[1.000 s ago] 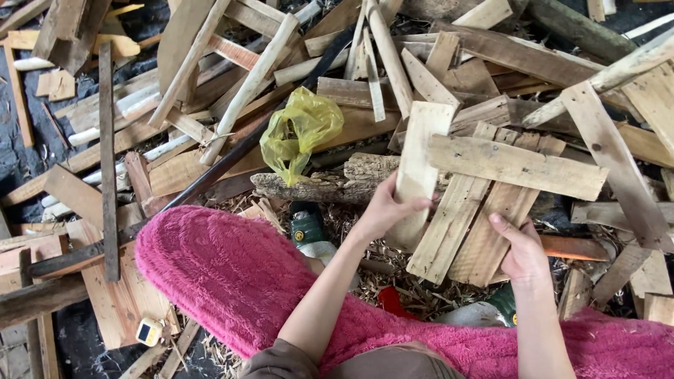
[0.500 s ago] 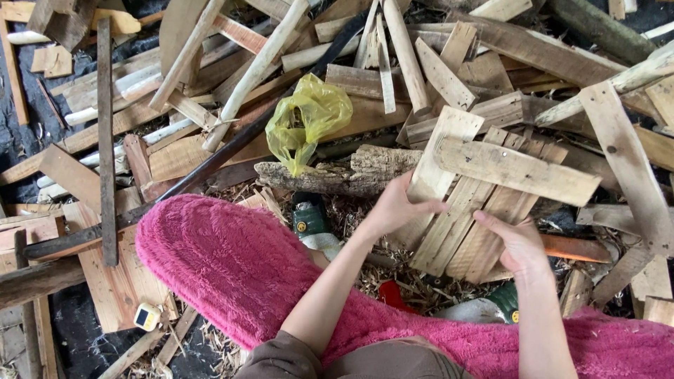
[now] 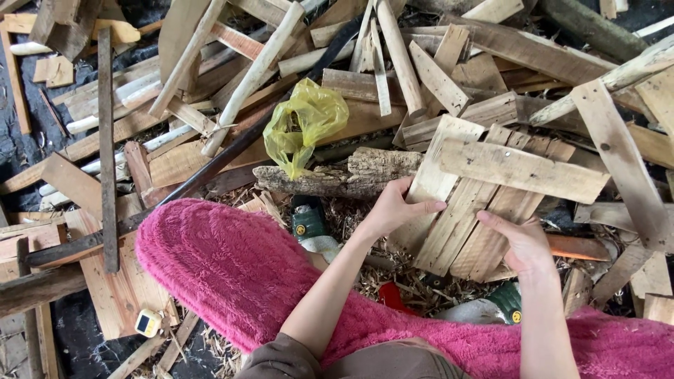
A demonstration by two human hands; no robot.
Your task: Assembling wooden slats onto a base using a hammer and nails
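- Head view: both hands on a nailed panel of pale wood slats (image 3: 484, 203), which sits on top of a scrap-wood pile (image 3: 210, 105).
- Left hand (image 3: 393, 210): at the panel's lower-left edge, fingers (image 3: 430, 206) half-curled and loosely together, lying across the leftmost slat, thumb up along its edge. Touching, looks like a light grip, not a fist.
- Right hand (image 3: 519, 242): at the panel's lower end, fingers held together and extended, fingertips pointing left over the ends of the middle slats. Whether it grips from under cannot be told.
- Panel: several slats side by side, long axis running from lower left to upper right, tilted off vertical. Lower ends point toward the person, upper ends away.
- One cross slat (image 3: 523, 170) lies over the upper part, roughly horizontal, slightly down to the right, nail heads visible.
- Just left of the panel: rough bark log (image 3: 330, 179), with a crumpled yellow plastic bag (image 3: 305, 126) at its top edge.
- Pink fuzzy blanket (image 3: 232, 267) covers the lap below both forearms.
- Small yellow tape measure (image 3: 147, 323) on a board, lower left, well apart from both hands.
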